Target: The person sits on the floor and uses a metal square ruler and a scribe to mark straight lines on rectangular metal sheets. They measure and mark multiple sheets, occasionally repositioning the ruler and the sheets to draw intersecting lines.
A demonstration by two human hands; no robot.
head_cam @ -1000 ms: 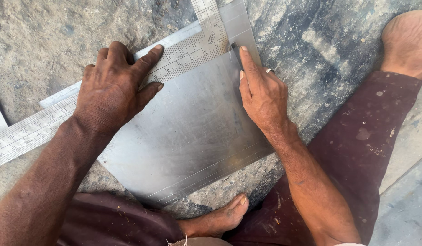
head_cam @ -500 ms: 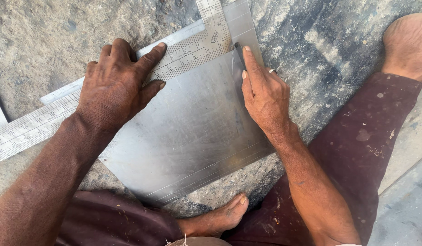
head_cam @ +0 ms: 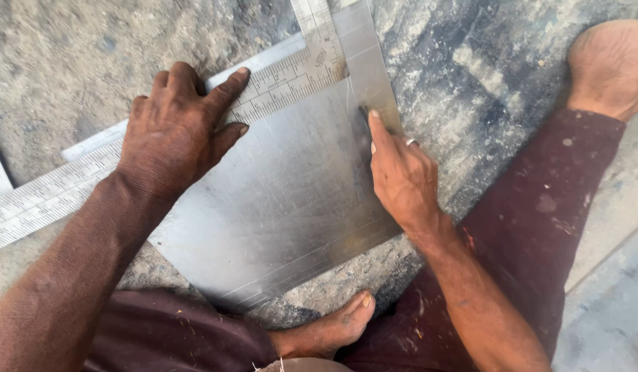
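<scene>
here the metal sheet (head_cam: pixel 284 207) lies flat on the rough concrete floor (head_cam: pixel 71 62), between the person's legs. across the sheet's upper edge sits the steel square (head_cam: pixel 277 79), its second arm running along the sheet's right edge. left hand (head_cam: pixel 171 131) presses flat, fingers spread, on the square. right hand (head_cam: pixel 401 176) is closed around a thin scriber (head_cam: pixel 364 114), barely visible, against the sheet's right side. risk, judged: square creeps if pressure eases, skewing the line; sheet edge could cut the bare foot (head_cam: pixel 332 331) just below.

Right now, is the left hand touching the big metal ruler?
Touching. The head view shows the left hand pressed flat on the steel square ruler, fingers spread across it.
</scene>
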